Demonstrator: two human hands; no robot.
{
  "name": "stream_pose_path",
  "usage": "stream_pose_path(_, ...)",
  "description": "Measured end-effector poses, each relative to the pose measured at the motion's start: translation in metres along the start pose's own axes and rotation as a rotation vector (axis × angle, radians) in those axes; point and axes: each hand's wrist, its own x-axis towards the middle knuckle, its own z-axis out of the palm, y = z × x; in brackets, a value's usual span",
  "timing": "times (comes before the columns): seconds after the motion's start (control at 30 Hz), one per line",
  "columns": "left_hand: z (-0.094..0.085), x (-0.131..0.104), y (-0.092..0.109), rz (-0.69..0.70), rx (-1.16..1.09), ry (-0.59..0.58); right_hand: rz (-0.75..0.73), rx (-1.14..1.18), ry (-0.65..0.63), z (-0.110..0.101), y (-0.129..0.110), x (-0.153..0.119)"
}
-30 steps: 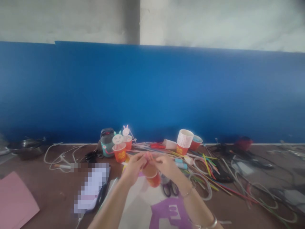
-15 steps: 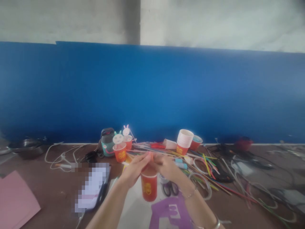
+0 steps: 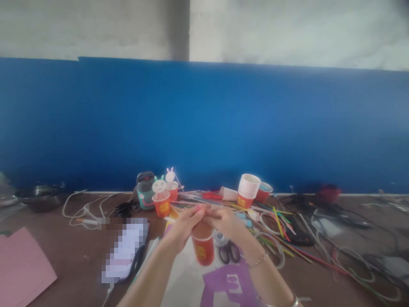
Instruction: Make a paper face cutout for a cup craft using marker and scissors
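My left hand (image 3: pixel 184 226) and my right hand (image 3: pixel 223 221) meet fingertip to fingertip over a red paper cup (image 3: pixel 204 251) with yellow print. Between the closed fingers a small pink piece (image 3: pixel 200 207) shows; its shape is mostly hidden. Directly below the hands, the cup tilts slightly, its far rim covered by my fingers. Whether any finger grips the cup, I cannot tell. Black-handled scissors (image 3: pixel 229 252) and a roll of clear tape (image 3: pixel 220 238) are just right of the cup. Cut purple paper (image 3: pixel 215 281) lies in front of it.
Two red cups (image 3: pixel 162 207) with paper rabbit faces stand at back left, beside a teal device (image 3: pixel 145 194). A cup stack (image 3: pixel 249 185) rises at back right amid pipe cleaners (image 3: pixel 277 221). A phone (image 3: pixel 126 251) and pink paper (image 3: pixel 25 273) lie left.
The cup has gone from upright to slightly tilted, its base shifting a little right and away from me. My hands stay together above it, and less of the pink piece shows.
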Motion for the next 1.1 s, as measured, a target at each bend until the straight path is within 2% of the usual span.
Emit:
stream_pose_path(0.1,0.002,-0.003,0.003,-0.010,0.004,-0.061,0.015,-0.054,-0.048,-0.001,0.001,0.000)
stream_pose_path(0.17,0.003,-0.003,0.003,0.003,0.020,-0.060,0.021,-0.069,-0.035,0.000,0.000,-0.001)
stream_pose_path(0.3,0.003,-0.001,0.002,0.052,0.039,0.069,-0.015,-0.046,-0.021,0.001,-0.005,-0.002)
stream_pose_path(0.4,0.003,0.000,0.002,0.065,0.004,0.141,-0.034,-0.029,-0.064,0.001,-0.006,-0.002)
stream_pose_path(0.53,0.005,0.000,0.002,0.026,-0.137,0.160,0.016,0.069,-0.123,0.001,-0.002,-0.001)
stream_pose_path(0.73,0.005,0.001,-0.003,0.051,-0.064,0.200,0.047,0.118,-0.106,0.004,0.002,0.002)
stream_pose_path(0.87,0.003,0.001,-0.001,-0.020,-0.148,0.165,0.067,0.098,-0.111,0.002,0.002,0.001)
stream_pose_path(0.97,-0.002,0.000,0.000,-0.077,-0.063,0.121,0.050,0.022,-0.171,0.000,0.005,0.000)
stream_pose_path(1.1,-0.007,-0.001,-0.003,-0.063,0.163,0.099,-0.004,-0.011,-0.226,0.004,0.012,0.000)
